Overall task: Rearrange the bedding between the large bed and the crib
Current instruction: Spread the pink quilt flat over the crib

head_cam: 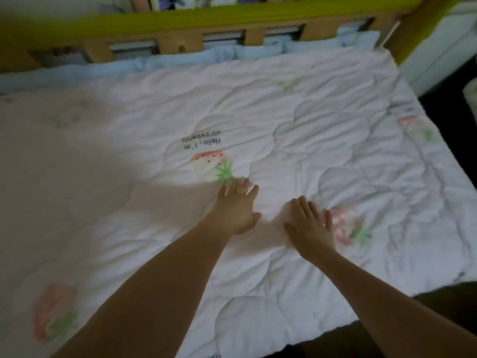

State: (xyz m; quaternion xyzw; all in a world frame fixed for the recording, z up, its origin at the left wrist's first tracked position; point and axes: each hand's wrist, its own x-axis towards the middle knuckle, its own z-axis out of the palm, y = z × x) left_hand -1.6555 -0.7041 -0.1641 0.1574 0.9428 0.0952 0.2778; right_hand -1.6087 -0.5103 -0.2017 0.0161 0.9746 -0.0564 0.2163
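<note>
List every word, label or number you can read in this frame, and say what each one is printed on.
"Hello, I'm strawberry": printed upside down to the camera on the white quilt, just above a strawberry picture.
Dark marks at the quilt's bottom edge: cut off, unreadable.
Small marks near the quilt's right edge: too blurred to read.

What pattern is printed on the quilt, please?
Pink strawberries with green leaves on the white quilt, head view.
</note>
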